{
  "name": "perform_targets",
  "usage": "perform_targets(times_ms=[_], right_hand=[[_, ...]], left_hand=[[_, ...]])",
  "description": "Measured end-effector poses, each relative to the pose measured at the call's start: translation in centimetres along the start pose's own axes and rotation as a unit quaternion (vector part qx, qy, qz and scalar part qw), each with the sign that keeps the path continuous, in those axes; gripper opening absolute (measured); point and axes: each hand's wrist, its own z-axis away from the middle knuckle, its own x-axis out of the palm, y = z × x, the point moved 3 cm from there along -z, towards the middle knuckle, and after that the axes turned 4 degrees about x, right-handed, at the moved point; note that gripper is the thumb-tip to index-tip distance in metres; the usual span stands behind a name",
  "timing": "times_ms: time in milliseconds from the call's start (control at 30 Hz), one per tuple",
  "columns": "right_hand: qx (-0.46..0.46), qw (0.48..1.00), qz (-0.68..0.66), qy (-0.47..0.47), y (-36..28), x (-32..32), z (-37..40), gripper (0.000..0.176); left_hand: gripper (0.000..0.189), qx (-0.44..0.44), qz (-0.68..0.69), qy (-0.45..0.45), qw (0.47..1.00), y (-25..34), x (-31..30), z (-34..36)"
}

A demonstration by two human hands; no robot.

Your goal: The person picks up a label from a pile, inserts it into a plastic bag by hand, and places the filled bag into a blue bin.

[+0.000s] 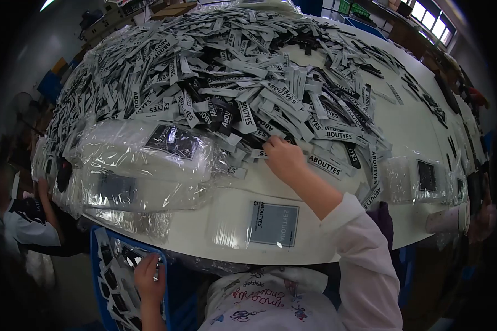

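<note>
While a printed strip [258,154] is touched by the right hand [284,160] at the six-o'clock edge of the pile [149,83], the left hand [149,278] is held over the seven-o'clock bin [96,276]; whether either grips cannot be told.

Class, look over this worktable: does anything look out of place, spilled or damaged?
Nothing looks clearly damaged. Untidiest are the printed strips, heaped at all angles, with stragglers across the right side of the table. The cup at the right edge looks tipped, but lens distortion may cause that.
</note>
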Motion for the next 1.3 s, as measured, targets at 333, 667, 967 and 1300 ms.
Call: perform_targets(times_ms=[333,667,967,1300], right_hand=[[0.174,0.854,-0.443,0.209,3.4,-12.9,4.7,0.008],[0.189,0.846,-0.315,0.387,0.7,-11.8,22.6,0.01],[0.346,0.709,-0.514,0.337,1.5,-9.3,24.6,0.019],[0.381,0.8,-0.455,0.086,-3.3,-11.7,20.8,0.042]], left_hand=[[0.021,0.214,0.277,-0.038,0.936,12.7,4.7,-6.9],[0.055,0.414,0.064,-0.12,0.9,18.8,9.0,-8.7],[0.039,0.152,0.362,-0.179,0.902,20.3,4.4,-9.8],[0.065,0.332,0.302,-0.039,0.893,21.1,5.2,-8.3]])
